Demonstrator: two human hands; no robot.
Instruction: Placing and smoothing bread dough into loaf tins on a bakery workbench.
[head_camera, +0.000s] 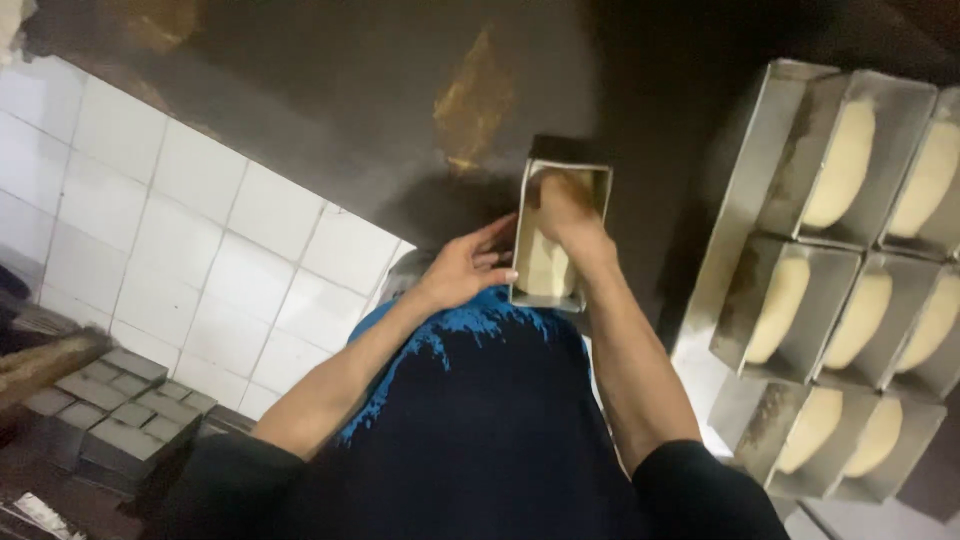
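A narrow metal loaf tin (594, 180) with pale dough (541, 268) inside sits in front of my blue apron. My right hand (562, 212) reaches down into the tin and presses on the dough at its far end. Fingers spread, my left hand (463, 268) rests against the tin's left wall and steadies it. Whether the tin rests on a surface or is propped against my body is hidden.
Several metal tins (820, 150) holding dough loaves stand stacked at the right. A pile of upturned empty tins (120, 405) lies at the lower left. White floor tiles (200, 240) and a dark stained floor patch (330, 90) lie below.
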